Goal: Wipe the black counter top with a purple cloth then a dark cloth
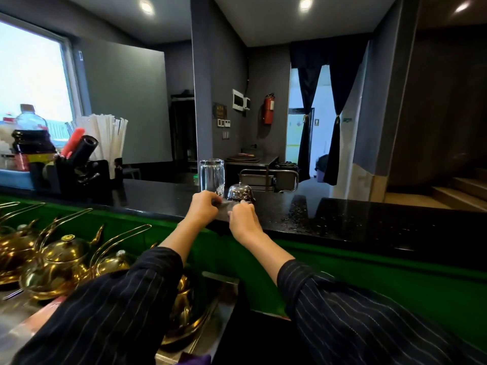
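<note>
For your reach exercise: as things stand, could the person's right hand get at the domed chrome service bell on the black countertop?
Probably yes. The right hand is already beside the domed chrome service bell, nothing between them, though its fingers are pinching a small dark cloth.

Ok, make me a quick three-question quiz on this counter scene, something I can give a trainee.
1. True or false: the clear glass on the black counter top stands mouth up.
2. Which object stands right behind the right hand?
A. a fire extinguisher
B. a silver call bell
C. a brass teapot
3. Fill in: both the left hand and the right hand pinch a small greyish ____ at the counter's near edge.

Key
1. False: it stands upside down.
2. B
3. cloth (it looks like one, though it is mostly hidden by the fingers)
</note>
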`<state>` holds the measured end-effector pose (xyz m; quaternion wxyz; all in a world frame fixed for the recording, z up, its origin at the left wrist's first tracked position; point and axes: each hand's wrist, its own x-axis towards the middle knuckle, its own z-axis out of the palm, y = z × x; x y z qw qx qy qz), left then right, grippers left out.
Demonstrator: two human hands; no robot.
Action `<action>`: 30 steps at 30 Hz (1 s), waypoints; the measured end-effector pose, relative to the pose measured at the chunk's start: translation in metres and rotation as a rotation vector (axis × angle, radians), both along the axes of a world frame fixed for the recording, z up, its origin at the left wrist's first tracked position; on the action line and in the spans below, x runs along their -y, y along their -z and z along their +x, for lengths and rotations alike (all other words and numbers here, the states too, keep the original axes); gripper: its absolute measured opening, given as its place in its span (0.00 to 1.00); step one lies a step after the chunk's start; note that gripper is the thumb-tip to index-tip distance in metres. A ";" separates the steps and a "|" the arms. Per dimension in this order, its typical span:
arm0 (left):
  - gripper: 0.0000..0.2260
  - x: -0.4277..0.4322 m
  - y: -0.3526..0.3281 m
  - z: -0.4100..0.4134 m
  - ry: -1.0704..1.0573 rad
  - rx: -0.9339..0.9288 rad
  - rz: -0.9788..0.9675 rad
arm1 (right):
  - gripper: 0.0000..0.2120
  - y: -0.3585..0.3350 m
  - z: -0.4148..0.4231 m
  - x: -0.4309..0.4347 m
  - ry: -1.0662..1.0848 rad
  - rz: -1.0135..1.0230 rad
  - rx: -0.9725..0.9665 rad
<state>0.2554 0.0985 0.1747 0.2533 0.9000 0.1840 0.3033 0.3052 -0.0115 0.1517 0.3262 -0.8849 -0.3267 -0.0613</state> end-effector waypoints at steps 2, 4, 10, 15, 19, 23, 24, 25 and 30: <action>0.16 -0.001 0.003 0.003 0.003 0.002 0.022 | 0.14 0.003 0.002 -0.003 0.013 -0.063 0.047; 0.15 -0.005 0.006 0.008 -0.001 -0.010 0.039 | 0.14 0.003 0.003 -0.003 0.023 -0.121 0.105; 0.14 -0.018 0.013 0.016 -0.040 -0.222 0.168 | 0.22 0.000 0.011 0.002 0.005 -0.311 0.256; 0.17 -0.001 0.005 0.004 0.055 -0.391 0.283 | 0.28 0.002 0.011 0.004 -0.015 -0.340 0.259; 0.19 -0.001 0.006 -0.002 0.062 -0.440 0.251 | 0.28 0.002 0.011 0.008 -0.027 -0.337 0.228; 0.19 0.003 0.003 -0.005 0.066 -0.476 0.247 | 0.30 -0.003 0.011 0.012 -0.056 -0.394 0.159; 0.19 0.006 0.002 -0.007 0.065 -0.483 0.249 | 0.30 -0.006 0.011 0.014 -0.072 -0.421 0.133; 0.18 0.008 0.003 -0.009 0.055 -0.474 0.268 | 0.30 -0.007 0.011 0.016 -0.088 -0.448 0.105; 0.14 0.032 0.007 -0.023 -0.085 -0.252 0.452 | 0.27 -0.015 0.002 0.042 -0.135 -0.455 0.037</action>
